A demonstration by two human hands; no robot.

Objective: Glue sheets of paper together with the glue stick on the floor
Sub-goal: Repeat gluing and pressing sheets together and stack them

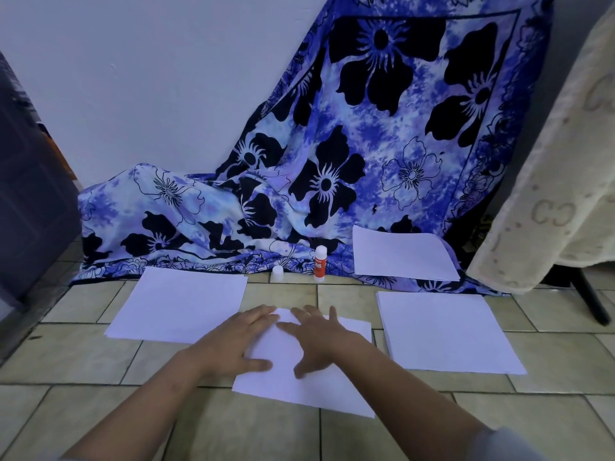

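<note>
Pressing the centre sheet (pixel 304 377) flat, left hand (pixel 233 344) and right hand (pixel 321 341) lie open-fingered; next step likely requires the uncapped glue stick (pixel 320 263).

Both my bare forearms reach forward and angle in towards each other. My left hand (pixel 238 342) lies palm down, fingers straight and close together. My right hand (pixel 321 342) is flat just beside it, fingers fanned wide.
</note>
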